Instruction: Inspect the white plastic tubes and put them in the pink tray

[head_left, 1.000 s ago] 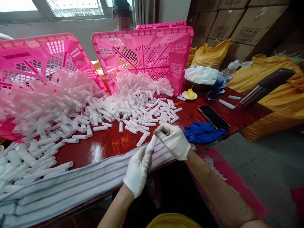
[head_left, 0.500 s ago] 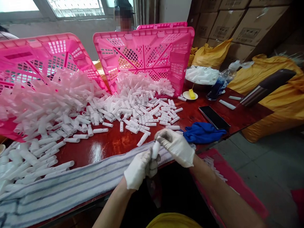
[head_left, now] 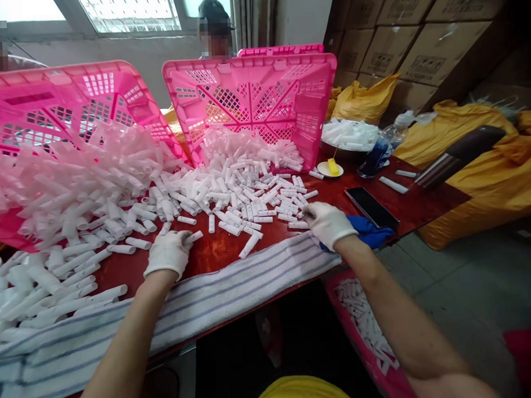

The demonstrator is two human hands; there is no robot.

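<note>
My left hand [head_left: 168, 253], in a white glove, is over the table's front part. Its thumb and fingers pinch a short white plastic tube [head_left: 196, 237] that points to the right. My right hand [head_left: 329, 224], also gloved, reaches the right edge of the heap of small white tubes [head_left: 251, 212], which bear dark marks. Its fingers are drawn together beside a marked tube [head_left: 298, 225]; whether something is between the fingertips is hidden. Larger white tubes [head_left: 80, 211] lie heaped at the left.
Two pink crates [head_left: 248, 61] lie tipped towards me, spilling tubes. A striped towel [head_left: 234, 287] lines the table edge. At right are a phone [head_left: 371, 207], blue cloth [head_left: 371, 232], bottle [head_left: 372, 157] and dark-handled appliance [head_left: 459, 154]. Below stands a pink bin [head_left: 334, 301] of tubes. People sit opposite.
My hands were together over the towel around a white tube. They have parted, the left moving left to a short tube, the right moving up and right to the heap. The joined piece is gone from view.
</note>
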